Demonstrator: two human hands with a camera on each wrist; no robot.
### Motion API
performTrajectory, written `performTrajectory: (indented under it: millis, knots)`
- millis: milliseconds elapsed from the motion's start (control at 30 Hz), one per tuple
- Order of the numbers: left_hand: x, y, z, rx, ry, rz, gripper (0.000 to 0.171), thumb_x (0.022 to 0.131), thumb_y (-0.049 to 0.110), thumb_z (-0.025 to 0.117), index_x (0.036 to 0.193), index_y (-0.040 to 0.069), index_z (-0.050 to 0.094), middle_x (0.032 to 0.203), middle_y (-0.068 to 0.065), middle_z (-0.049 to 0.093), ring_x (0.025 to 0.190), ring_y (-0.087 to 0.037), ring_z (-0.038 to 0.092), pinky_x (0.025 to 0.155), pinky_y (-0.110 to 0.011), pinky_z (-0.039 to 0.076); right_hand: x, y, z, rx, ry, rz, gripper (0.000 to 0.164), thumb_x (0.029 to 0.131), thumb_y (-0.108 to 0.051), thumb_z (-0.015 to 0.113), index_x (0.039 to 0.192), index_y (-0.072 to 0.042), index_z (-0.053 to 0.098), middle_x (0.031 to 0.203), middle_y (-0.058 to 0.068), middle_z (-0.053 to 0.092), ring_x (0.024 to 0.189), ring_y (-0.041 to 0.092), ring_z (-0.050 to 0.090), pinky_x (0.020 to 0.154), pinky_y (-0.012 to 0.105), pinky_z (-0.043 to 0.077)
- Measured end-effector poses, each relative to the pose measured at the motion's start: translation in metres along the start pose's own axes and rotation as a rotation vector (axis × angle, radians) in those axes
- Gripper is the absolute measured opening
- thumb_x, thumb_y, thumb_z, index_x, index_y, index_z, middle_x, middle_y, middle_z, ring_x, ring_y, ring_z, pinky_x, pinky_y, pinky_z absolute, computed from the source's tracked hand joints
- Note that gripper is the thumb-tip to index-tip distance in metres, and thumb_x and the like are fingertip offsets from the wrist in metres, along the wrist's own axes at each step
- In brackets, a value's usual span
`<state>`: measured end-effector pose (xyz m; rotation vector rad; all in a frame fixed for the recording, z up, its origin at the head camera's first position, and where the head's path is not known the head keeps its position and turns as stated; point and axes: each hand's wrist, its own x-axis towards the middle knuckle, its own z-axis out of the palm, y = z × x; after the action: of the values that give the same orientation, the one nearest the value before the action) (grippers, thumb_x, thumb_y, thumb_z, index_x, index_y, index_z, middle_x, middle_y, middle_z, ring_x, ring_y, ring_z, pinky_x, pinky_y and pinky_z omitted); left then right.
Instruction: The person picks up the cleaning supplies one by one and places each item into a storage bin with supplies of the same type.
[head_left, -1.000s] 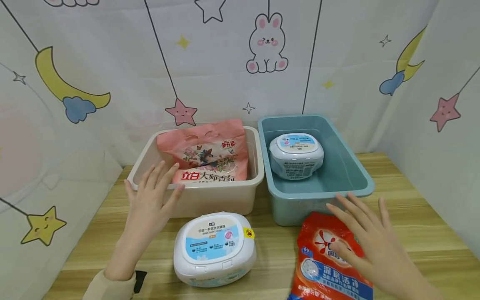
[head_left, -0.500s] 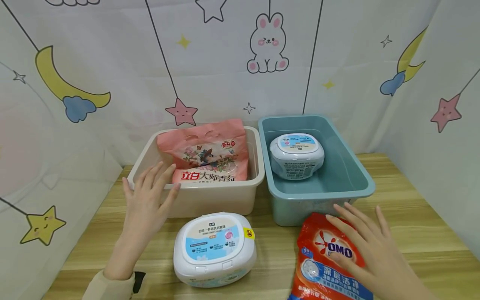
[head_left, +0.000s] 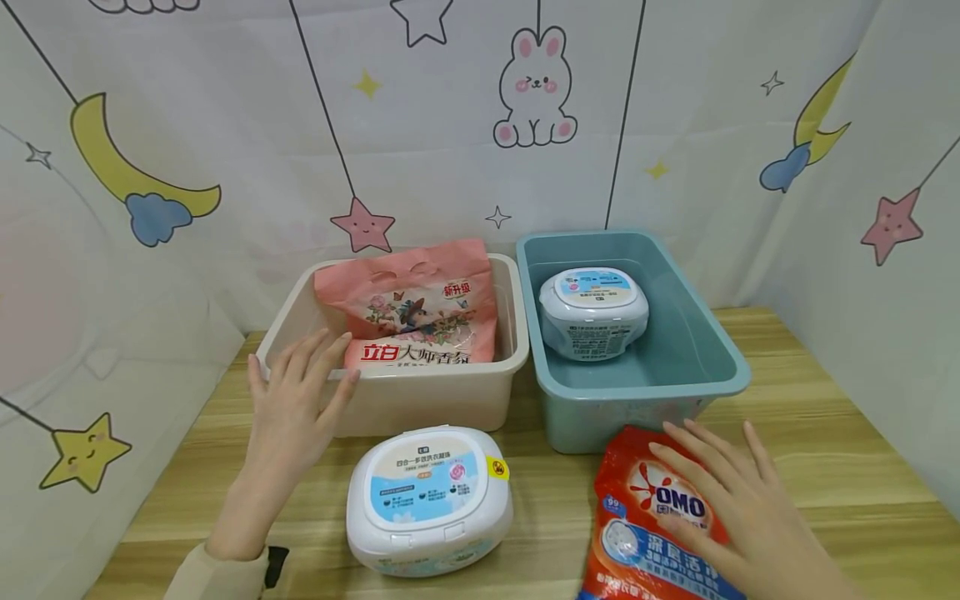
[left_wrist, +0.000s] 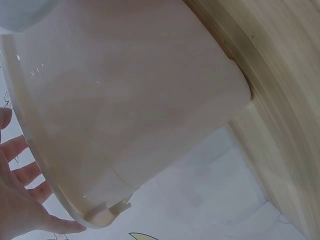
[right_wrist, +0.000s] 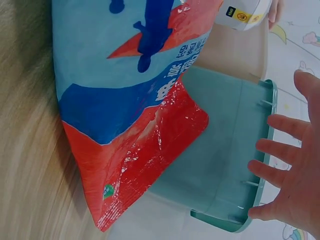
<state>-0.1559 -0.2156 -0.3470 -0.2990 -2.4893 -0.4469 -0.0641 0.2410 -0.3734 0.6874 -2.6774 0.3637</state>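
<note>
My left hand point(head_left: 288, 408) is spread by the front left of the cream plastic bin point(head_left: 427, 400), with its fingers point(left_wrist: 27, 172) right at the bin's rim in the left wrist view. A pink bag of laundry detergent point(head_left: 420, 308) leans inside that bin. Over the red OMO detergent bag point(head_left: 637, 533) my right hand point(head_left: 742, 508) hovers with fingers apart, holding nothing. In the right wrist view the bag point(right_wrist: 135, 100) stands beside that hand, in front of the teal bin point(right_wrist: 220, 150). Between the hands sits a white lidded laundry-capsule tub point(head_left: 427, 500).
A second white tub point(head_left: 592, 312) rests inside the teal bin point(head_left: 637, 417), at its left side. Both bins stand side by side on the wooden table point(head_left: 810, 433), against a printed curtain point(head_left: 450, 125) that also rises at the left and right.
My right hand has drawn down a little, away from the teal bin's rim, showing more of the OMO logo. The left hand has shifted only slightly. Bins, tubs and bags stay put.
</note>
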Motion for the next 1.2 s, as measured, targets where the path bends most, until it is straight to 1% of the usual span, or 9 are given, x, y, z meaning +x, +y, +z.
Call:
performTrajectory:
  millis: [167,467,667,800,867,933,967,1000,1200]
  knots:
    - [-0.001,-0.002,0.001,0.004,0.015,0.019,0.047,0.094,0.03,0.059,0.139,0.019,0.05,0.142,-0.015,0.048,0.131,-0.038,0.038,0.111,-0.071,0.003,-0.001,-0.001,0.001,0.009,-0.033,0.022,0.072,0.077,-0.046,0.075,0.141,-0.033,0.045,0.148,0.003,0.042,0.135,0.025,0.032,0.12,0.047,-0.014]
    - [-0.002,-0.006,0.002,-0.009,0.041,0.042,0.045,0.094,0.027,0.06,0.137,0.017,0.051,0.141,-0.015,0.049,0.13,-0.038,0.039,0.112,-0.071,0.004,-0.007,0.005,0.009,-0.051,-0.064,0.01,0.067,0.076,-0.053,0.073,0.135,-0.027,0.053,0.141,0.003,0.05,0.128,0.024,0.039,0.119,0.04,-0.017]
    - [-0.004,-0.01,0.004,-0.022,0.057,0.054,0.043,0.093,0.027,0.061,0.134,0.015,0.055,0.13,-0.016,0.055,0.124,-0.038,0.043,0.112,-0.069,0.008,-0.014,0.009,0.016,-0.079,-0.143,0.022,0.077,0.073,-0.062,0.07,0.139,-0.031,0.047,0.14,0.0,0.053,0.127,0.021,0.042,0.112,0.027,-0.026]
    - [-0.005,-0.012,0.005,-0.024,0.07,0.059,0.042,0.092,0.025,0.062,0.132,0.014,0.057,0.123,-0.017,0.057,0.12,-0.038,0.045,0.112,-0.069,0.01,-0.018,0.011,0.02,-0.073,-0.214,0.061,0.078,0.073,-0.067,0.067,0.139,-0.031,0.047,0.139,-0.002,0.054,0.127,0.023,0.046,0.105,0.019,-0.027]
    - [-0.005,-0.012,0.005,-0.019,0.076,0.063,0.041,0.091,0.025,0.063,0.131,0.013,0.058,0.122,-0.017,0.058,0.119,-0.038,0.046,0.111,-0.069,0.012,-0.019,0.012,0.021,-0.063,-0.253,0.09,0.076,0.073,-0.068,0.065,0.138,-0.032,0.049,0.138,-0.002,0.054,0.128,0.024,0.047,0.114,0.04,-0.026]
    - [-0.005,-0.012,0.006,-0.017,0.081,0.066,0.041,0.091,0.025,0.063,0.13,0.013,0.058,0.12,-0.017,0.058,0.118,-0.037,0.047,0.111,-0.069,0.013,-0.019,0.013,0.023,-0.055,-0.294,0.117,0.075,0.073,-0.071,0.062,0.137,-0.034,0.05,0.139,-0.002,0.054,0.128,0.025,0.047,0.115,0.063,-0.008]
    - [-0.005,-0.012,0.006,-0.015,0.083,0.067,0.041,0.091,0.024,0.064,0.129,0.013,0.058,0.12,-0.017,0.058,0.117,-0.037,0.047,0.11,-0.069,0.014,-0.019,0.013,0.023,-0.043,-0.319,0.131,0.075,0.073,-0.073,0.061,0.137,-0.035,0.05,0.139,-0.003,0.053,0.129,0.025,0.047,0.112,0.069,0.005]
    - [-0.005,-0.012,0.006,-0.014,0.085,0.068,0.04,0.09,0.024,0.064,0.129,0.013,0.059,0.119,-0.017,0.058,0.116,-0.037,0.047,0.11,-0.069,0.014,-0.019,0.013,0.023,-0.027,-0.341,0.144,0.076,0.072,-0.074,0.06,0.137,-0.035,0.05,0.14,-0.004,0.052,0.13,0.025,0.046,0.107,0.07,0.018]
    - [-0.006,-0.013,0.007,-0.016,0.093,0.07,0.04,0.088,0.023,0.067,0.126,0.013,0.06,0.114,-0.016,0.059,0.113,-0.037,0.048,0.111,-0.068,0.014,-0.019,0.013,0.022,0.015,-0.444,0.149,0.076,0.074,-0.076,0.056,0.137,-0.035,0.05,0.143,-0.004,0.05,0.131,0.028,0.046,0.107,0.069,0.025]
